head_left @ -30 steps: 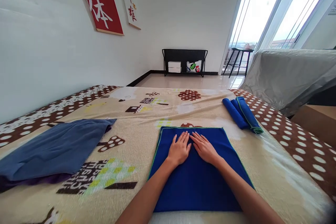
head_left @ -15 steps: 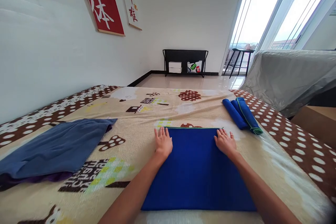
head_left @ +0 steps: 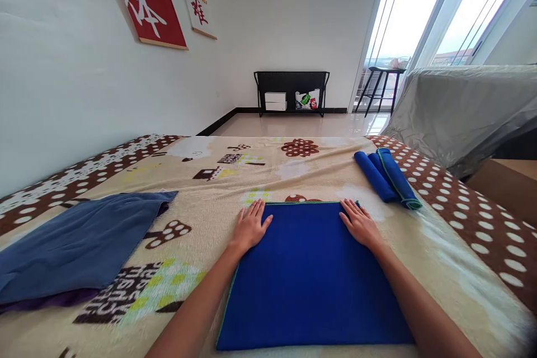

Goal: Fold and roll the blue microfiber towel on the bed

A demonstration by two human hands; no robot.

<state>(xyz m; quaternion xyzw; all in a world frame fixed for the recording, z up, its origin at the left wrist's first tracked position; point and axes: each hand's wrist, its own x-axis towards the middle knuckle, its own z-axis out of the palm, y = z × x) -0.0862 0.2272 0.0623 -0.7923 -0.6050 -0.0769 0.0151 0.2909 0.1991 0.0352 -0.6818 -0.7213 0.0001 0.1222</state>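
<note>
A blue cloth (head_left: 310, 279) with green edging lies flat on the patterned blanket (head_left: 226, 196). My left hand (head_left: 250, 226) rests flat at its far left corner, fingers spread, partly on the blanket. At the far right corner my right hand (head_left: 359, 224) presses down, also flat with fingers apart. Neither hand grips anything. Beyond my right hand, rolled blue cloths (head_left: 388, 178) with green edging lie side by side. A grey-blue cloth (head_left: 84, 246), with purple showing beneath it, is spread on the left.
Brown dotted borders run along both sides of the blanket. Past its far edge stands a black rack (head_left: 291, 92) against the wall. A covered piece of furniture (head_left: 465, 106) and a cardboard box (head_left: 503, 184) are at the right, with a black stool (head_left: 381, 86) behind.
Both hands have flattened, and the left one has shifted slightly left with its fingers spread wider. The green left edge of the blue cloth now shows. The view has tilted down a little.
</note>
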